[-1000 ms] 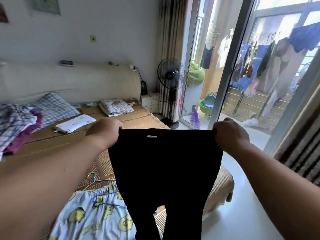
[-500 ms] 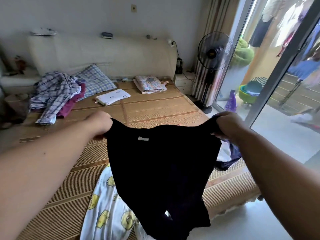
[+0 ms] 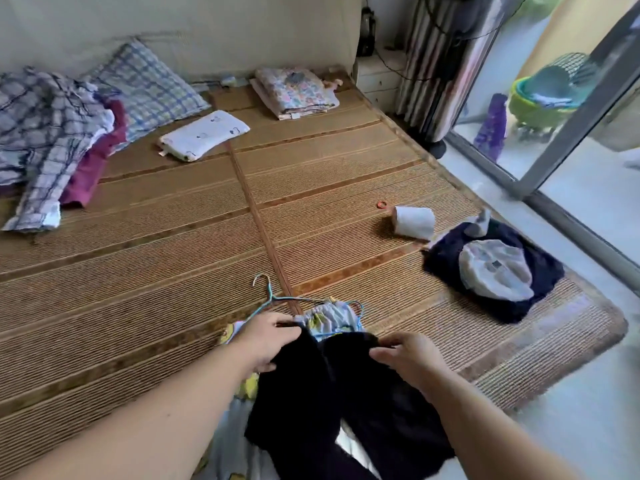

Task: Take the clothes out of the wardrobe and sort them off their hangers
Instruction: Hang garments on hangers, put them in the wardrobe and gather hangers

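A pair of black shorts (image 3: 311, 403) hangs low over the near edge of the bed. My left hand (image 3: 266, 337) grips its waistband on the left and my right hand (image 3: 405, 358) grips it on the right, the two hands close together. Under the shorts lie light blue patterned shorts (image 3: 329, 318) still on a blue wire hanger (image 3: 273, 299). At the right, dark folded clothes (image 3: 491, 271) with a pale garment on top sit near the bed's corner. A heap of plaid and maroon clothes (image 3: 52, 140) lies at the far left.
The bed carries a woven straw mat (image 3: 173, 254). On it are a checked pillow (image 3: 149, 88), a small white pillow (image 3: 204, 135), a folded floral blanket (image 3: 294, 91), a paper roll (image 3: 414, 221) and a small red ring (image 3: 381, 204). A fan base (image 3: 434, 145) and glass door stand right.
The black shorts came down from chest height to just above the bed's near edge. My hands drew closer together, bunching the waistband. My view tilted down onto the mat.
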### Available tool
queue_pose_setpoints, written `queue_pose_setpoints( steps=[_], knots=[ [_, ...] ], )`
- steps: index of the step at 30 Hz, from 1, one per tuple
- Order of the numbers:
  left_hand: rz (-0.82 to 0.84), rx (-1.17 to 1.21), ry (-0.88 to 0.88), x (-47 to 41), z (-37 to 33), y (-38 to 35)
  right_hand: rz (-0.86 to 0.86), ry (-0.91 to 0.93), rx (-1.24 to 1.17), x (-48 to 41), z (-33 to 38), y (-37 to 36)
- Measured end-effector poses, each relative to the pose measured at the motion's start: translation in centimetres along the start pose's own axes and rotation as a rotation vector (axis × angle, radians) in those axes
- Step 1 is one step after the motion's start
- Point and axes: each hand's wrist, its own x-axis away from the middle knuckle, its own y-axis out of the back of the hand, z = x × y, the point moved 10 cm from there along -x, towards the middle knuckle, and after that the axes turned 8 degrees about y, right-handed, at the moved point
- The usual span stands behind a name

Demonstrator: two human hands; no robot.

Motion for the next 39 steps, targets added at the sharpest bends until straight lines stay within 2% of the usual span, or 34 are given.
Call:
queue_pose_setpoints(
  steps=[6,9,13,14,18,20,25,29,32,36,39],
  knots=[
    [0.000,-0.186,-0.075,-9.4,1.8,-2.5,0.150,-0.083,0.045,-6.2,-4.5,-9.3],
    [-0.010,-0.236,-0.106,-12.9,2.2,-3.6,0.220,-0.096,0.052,-8.9,-5.7,-11.6],
    [0.006,-0.226,-0.107,-17.4,2.7,-5.1,-0.122,-0.076,0.254,-14.5,-7.1,-7.8],
    [0.015,-0.220,-0.112,-18.4,2.9,-5.6,-0.160,-0.072,0.269,-15.8,-7.7,-7.5],
    [0.047,-0.204,-0.117,-21.8,4.4,-7.0,0.004,-0.054,0.427,-21.0,-10.8,-10.4],
    [0.063,-0.188,-0.089,-23.0,5.5,-7.5,0.077,-0.097,0.415,-22.4,-12.3,-12.2],
    [0.078,-0.196,-0.081,-23.3,6.1,-8.3,0.079,-0.168,0.354,-22.8,-13.7,-13.5],
    [0.057,-0.195,-0.108,-21.8,4.0,-8.4,0.096,-0.107,0.120,-22.2,-12.5,-12.0],
    [0.004,-0.197,-0.157,-19.9,1.3,-8.4,0.048,-0.079,0.023,-20.9,-11.5,-8.7],
    [-0.081,-0.137,-0.232,-15.4,-2.6,-8.4,-0.117,-0.011,0.016,-17.4,-9.3,-2.0],
    [-0.153,-0.078,-0.308,-11.2,-5.8,-7.8,-0.279,0.078,-0.076,-13.7,-7.0,3.8]
  ],
)
